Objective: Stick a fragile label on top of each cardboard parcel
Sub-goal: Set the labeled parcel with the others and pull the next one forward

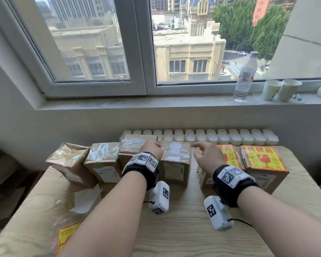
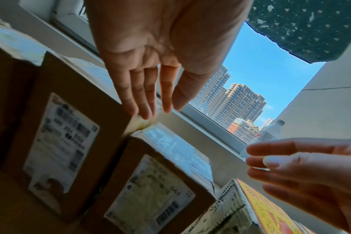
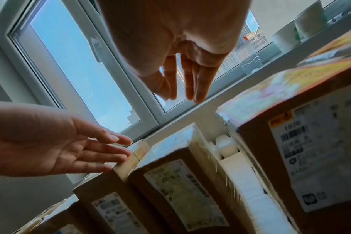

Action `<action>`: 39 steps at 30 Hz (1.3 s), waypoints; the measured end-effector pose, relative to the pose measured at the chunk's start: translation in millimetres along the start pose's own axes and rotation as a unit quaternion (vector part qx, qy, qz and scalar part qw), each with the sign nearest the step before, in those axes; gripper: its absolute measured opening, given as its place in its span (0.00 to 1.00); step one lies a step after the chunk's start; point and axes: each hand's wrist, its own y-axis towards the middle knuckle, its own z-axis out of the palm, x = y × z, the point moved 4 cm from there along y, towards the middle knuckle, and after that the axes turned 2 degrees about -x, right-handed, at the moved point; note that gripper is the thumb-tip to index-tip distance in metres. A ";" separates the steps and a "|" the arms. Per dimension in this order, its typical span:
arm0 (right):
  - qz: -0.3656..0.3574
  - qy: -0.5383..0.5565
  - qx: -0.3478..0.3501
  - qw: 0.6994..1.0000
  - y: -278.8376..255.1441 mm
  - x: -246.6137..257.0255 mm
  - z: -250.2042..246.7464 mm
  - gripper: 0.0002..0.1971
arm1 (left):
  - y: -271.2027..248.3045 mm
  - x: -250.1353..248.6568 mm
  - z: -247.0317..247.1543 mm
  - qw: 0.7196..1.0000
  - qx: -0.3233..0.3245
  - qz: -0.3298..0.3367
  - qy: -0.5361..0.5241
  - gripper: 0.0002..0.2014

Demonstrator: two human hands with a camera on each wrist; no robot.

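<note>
Parcels stand in a row along the far edge of the counter [image 1: 193, 229], close against the radiator [image 1: 230, 137] under the window sill. Four to the left carry no label; the tallest parcel [image 1: 135, 145] stands third from the left, touching the taped parcel [image 1: 175, 160] on its right. Left hand [image 1: 151, 148] hovers with straight fingers [image 2: 138, 101] at the tall parcel's top right edge; whether they touch it cannot be told. Right hand [image 1: 207, 156] hangs spread and holds nothing, over the bare gap between the taped parcel and the two labelled parcels. A fragile label [image 1: 261, 158] covers the rightmost parcel's top. More yellow labels [image 1: 67, 236] lie on a large flat box [image 1: 35, 210] at the near left, and bare counter lies between the forearms.
</note>
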 end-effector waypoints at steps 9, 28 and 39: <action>0.033 -0.003 0.048 0.998 -6.2 -1.7 34.3 0.22 | -4.3 0.8 6.9 0.998 0.031 0.029 -0.055 0.25; 0.005 -0.102 0.132 0.986 -19.9 -9.7 46.6 0.29 | -3.3 12.7 44.7 0.996 0.067 -0.046 -0.047 0.34; 0.064 -0.014 0.092 0.994 -33.5 -13.3 39.0 0.32 | -20.6 29.0 44.7 0.994 0.087 -0.068 0.001 0.29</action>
